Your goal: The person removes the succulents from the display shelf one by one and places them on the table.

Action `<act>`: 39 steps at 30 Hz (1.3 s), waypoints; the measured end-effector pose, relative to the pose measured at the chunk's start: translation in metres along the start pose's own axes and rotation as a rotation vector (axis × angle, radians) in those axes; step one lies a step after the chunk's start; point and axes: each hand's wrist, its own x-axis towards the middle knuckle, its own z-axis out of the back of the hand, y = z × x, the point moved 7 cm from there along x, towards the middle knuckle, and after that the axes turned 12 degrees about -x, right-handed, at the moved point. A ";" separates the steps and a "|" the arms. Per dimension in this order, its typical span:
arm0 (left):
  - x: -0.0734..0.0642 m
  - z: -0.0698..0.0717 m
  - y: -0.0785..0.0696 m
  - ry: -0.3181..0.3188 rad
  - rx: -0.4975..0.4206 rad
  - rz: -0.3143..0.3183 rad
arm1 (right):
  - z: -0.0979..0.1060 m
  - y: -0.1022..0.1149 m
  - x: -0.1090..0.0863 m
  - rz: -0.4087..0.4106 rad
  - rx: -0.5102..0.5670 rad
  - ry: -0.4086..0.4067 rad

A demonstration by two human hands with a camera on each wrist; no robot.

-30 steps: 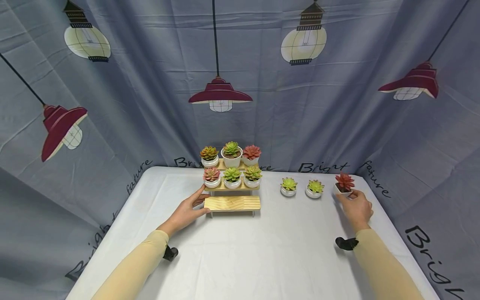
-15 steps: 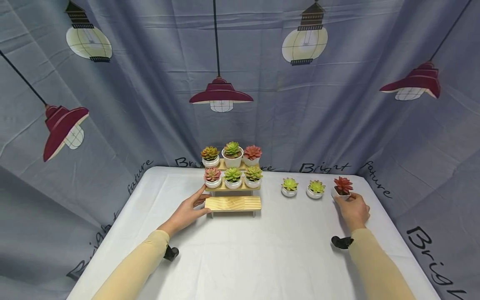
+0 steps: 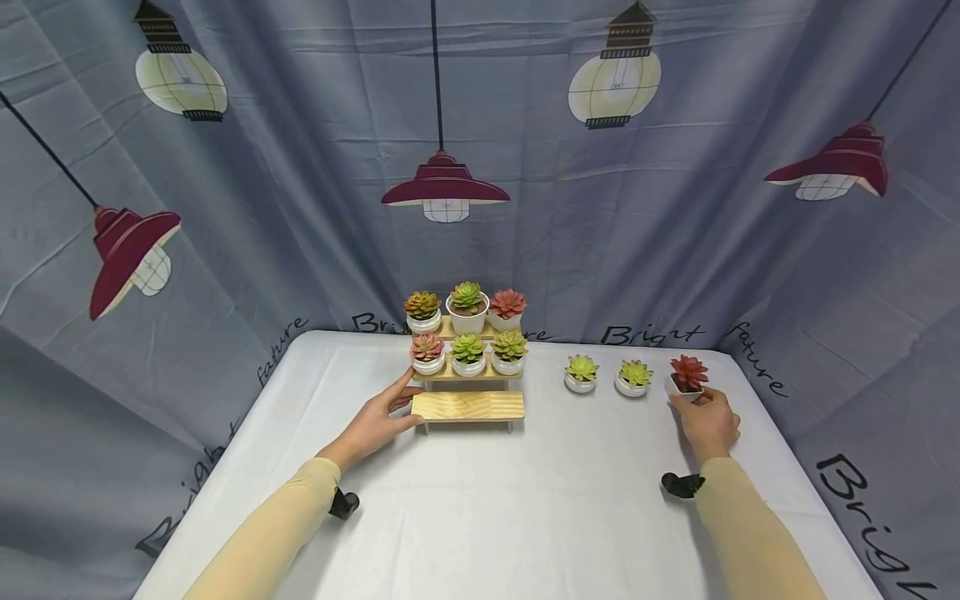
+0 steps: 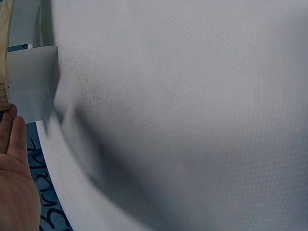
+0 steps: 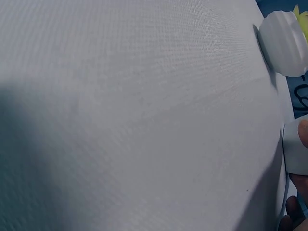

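Observation:
A tiered wooden plant stand (image 3: 468, 406) stands at the back middle of the table, its lowest shelf bare. My left hand (image 3: 375, 425) touches the stand's left side, fingertips at the shelf ends and thumb by the lowest shelf. In the left wrist view, straight fingers (image 4: 18, 139) reach the end of a shelf (image 4: 4, 57). On the right, my right hand (image 3: 707, 423) pinches the white pot of a red succulent (image 3: 687, 372) between thumb and fingers. The right wrist view shows that pot (image 5: 296, 147) low at the cloth, its plant out of frame.
Two small green succulents (image 3: 581, 372) (image 3: 633, 377) in round white pots stand between the stand and my right hand. Three succulents (image 3: 468, 307) fill the top shelf, three more (image 3: 468, 353) the middle one. A printed grey-blue curtain (image 3: 315, 208) hangs behind the white-covered table (image 3: 480, 517).
My right hand, holding the red succulent's pot, has shifted slightly left and toward me, mostly in the first half second. The left hand stays at the stand.

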 end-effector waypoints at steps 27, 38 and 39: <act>0.002 -0.002 0.002 0.007 0.014 -0.003 | -0.003 -0.002 0.002 0.022 -0.032 0.004; 0.002 -0.001 0.001 0.009 0.000 -0.001 | 0.015 0.000 -0.008 0.122 0.048 -0.090; 0.002 -0.001 0.002 0.010 0.000 0.001 | 0.018 0.001 -0.009 0.133 0.061 -0.108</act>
